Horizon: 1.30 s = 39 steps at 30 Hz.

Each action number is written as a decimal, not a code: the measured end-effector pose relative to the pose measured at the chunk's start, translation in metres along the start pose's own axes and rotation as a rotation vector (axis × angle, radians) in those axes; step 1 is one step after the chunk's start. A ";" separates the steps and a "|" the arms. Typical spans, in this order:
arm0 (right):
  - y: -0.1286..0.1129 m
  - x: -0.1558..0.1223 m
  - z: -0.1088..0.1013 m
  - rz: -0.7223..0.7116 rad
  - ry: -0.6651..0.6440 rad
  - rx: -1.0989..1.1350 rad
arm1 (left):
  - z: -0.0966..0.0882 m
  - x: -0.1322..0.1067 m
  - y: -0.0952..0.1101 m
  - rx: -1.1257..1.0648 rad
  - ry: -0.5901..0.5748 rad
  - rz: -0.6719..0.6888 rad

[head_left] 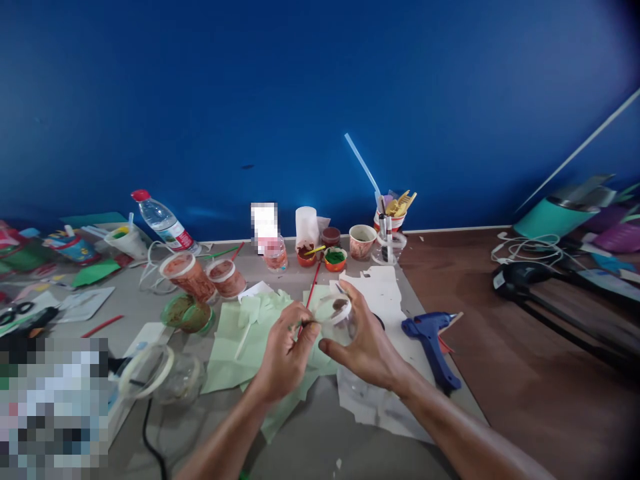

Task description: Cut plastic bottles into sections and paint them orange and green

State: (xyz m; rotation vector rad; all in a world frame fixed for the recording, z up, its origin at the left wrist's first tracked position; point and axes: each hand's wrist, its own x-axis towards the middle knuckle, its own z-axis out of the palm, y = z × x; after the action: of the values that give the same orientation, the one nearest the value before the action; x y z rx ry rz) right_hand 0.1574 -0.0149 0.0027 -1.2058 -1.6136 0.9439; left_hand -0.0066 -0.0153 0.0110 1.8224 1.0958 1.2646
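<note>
In front of me a small clear plastic cup (pixel 337 323) is tilted, its round mouth facing up and toward me. My right hand (pixel 373 347) curves around its right side, thumb below and fingers behind. At the cup's left rim, my left hand (pixel 290 347) is closed in a pinch; a small dark bit shows at its fingertips, too small to name. A thin red stick (pixel 314 283) runs down behind the left hand. Beneath both hands lie pale green paper sheets (pixel 230 353) and a torn white sheet (pixel 383 287).
A blue glue gun (pixel 433 347) lies to the right. Left stand paint-stained tubs (pixel 183 273), a green-rimmed bowl (pixel 187 315) and a tipped clear jar (pixel 183 380). Behind are a water bottle (pixel 163 223), a green paint pot (pixel 335 260) and a paper cup (pixel 363 242).
</note>
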 end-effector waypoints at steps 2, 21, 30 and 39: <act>-0.007 0.000 -0.005 0.060 -0.098 0.153 | -0.001 -0.001 0.003 -0.059 -0.030 -0.008; -0.018 0.008 -0.022 0.171 -0.413 0.632 | -0.005 -0.014 0.017 -0.502 -0.060 -0.066; -0.016 0.007 -0.028 0.244 -0.354 0.758 | -0.010 -0.016 0.012 -0.407 -0.018 -0.042; -0.003 0.011 -0.029 0.157 -0.310 0.633 | -0.011 -0.006 0.002 -0.246 -0.019 -0.116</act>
State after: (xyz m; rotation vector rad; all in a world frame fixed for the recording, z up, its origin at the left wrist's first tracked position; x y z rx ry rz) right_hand 0.1829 -0.0030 0.0167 -0.7706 -1.2949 1.6543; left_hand -0.0174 -0.0206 0.0136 1.5625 0.9745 1.2510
